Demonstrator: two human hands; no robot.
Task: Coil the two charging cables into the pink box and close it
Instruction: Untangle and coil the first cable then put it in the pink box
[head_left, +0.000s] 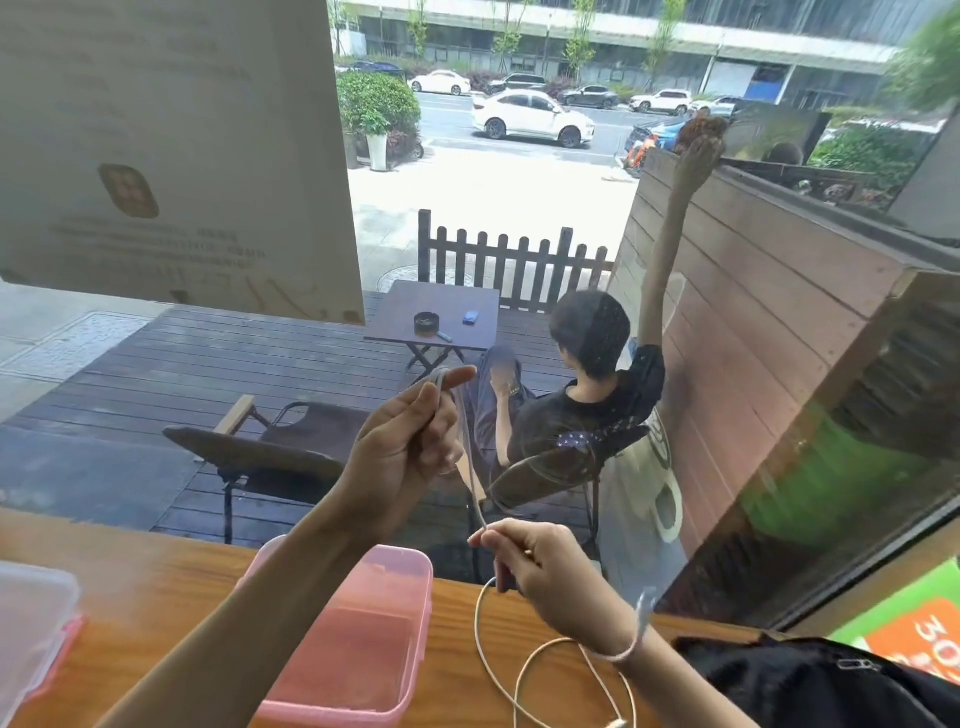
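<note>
One cable (470, 467) is pinched by both the left hand (400, 452) and right hand (540, 561), while the pink box (358, 670) below them is not yet filled or shut.

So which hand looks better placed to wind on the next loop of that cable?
The right hand, probably. It pinches the white cable just above the slack lying on the wooden counter, free to feed it up. The left hand is raised, holding the loops already gathered.

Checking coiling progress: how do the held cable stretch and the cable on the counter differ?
The held stretch runs taut between the left hand and right hand, raised; the counter cable lies slack in loose loops on the wood. The held stretch looks motion-blurred; the counter cable is sharp. Both are thin and whitish.
</note>
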